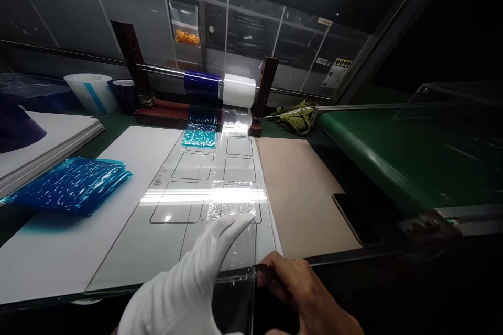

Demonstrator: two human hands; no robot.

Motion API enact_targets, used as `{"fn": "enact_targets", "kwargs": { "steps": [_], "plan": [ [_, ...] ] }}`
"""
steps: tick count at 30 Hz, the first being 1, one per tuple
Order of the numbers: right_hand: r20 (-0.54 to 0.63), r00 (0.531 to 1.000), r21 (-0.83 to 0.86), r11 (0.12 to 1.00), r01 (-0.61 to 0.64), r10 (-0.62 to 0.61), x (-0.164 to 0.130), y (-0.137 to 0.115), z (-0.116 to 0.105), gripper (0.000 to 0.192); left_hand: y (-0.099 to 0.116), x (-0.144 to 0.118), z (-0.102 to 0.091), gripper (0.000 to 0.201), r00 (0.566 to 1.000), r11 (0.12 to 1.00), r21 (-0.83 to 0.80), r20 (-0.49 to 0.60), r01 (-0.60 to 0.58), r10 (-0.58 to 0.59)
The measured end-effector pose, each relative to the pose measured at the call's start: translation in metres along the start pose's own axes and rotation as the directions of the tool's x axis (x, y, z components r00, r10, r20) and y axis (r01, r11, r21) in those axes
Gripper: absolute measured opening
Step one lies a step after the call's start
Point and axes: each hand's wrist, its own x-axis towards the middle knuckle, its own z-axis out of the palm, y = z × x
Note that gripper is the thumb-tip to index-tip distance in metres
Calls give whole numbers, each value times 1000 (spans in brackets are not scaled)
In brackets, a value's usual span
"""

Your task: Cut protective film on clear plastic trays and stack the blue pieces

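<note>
My left hand (pixel 188 282), in a white glove, curls round the left side of a clear flat piece (pixel 239 251), its top digits stretched out over the piece. The table edge and the dark space below show through it. My bare right hand (pixel 298 288) is closed at the piece's right edge, with a small dark tip between its fingers that I cannot make out. Just beyond the glove, crinkled clear film (pixel 231 201) lies on a glass plate (pixel 129 256) marked with rounded rectangles.
A wooden stand (pixel 167 114) carries a blue film roll (pixel 201 85) and a white roll (pixel 239 90). Blue film pieces (pixel 74 188) lie on white paper at left. To the right are brown board (pixel 301 193), a phone (pixel 351 217) and a green belt (pixel 416 157).
</note>
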Motion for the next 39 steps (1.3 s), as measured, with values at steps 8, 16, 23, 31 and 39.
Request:
{"fn": "enact_targets", "kwargs": {
  "steps": [8, 16, 23, 31, 39],
  "plan": [
    [-27, 996, -44, 996, 84, -85, 5, 6, 4, 60, 4, 3, -3, 116, 982, 998, -51, 182, -40, 48],
    [-114, 987, -105, 989, 103, -115, -13, 24, 2, 62, 17, 20, 2, 107, 969, 988, -91, 201, -128, 144],
    [-307, 940, -178, 979, 99, -151, -24, 42, 5, 73, 35, 34, 11, 122, 951, 961, 49, 168, -271, 259],
    [-323, 946, -91, 996, -21, -9, -38, 56, 7, 81, 46, 54, 21, 121, 925, 947, 49, 238, -317, 297],
    [-482, 853, -161, 978, 135, -198, -42, 59, 3, 68, 51, 62, 33, 112, 934, 950, 90, 229, -300, 274]
  ]
}}
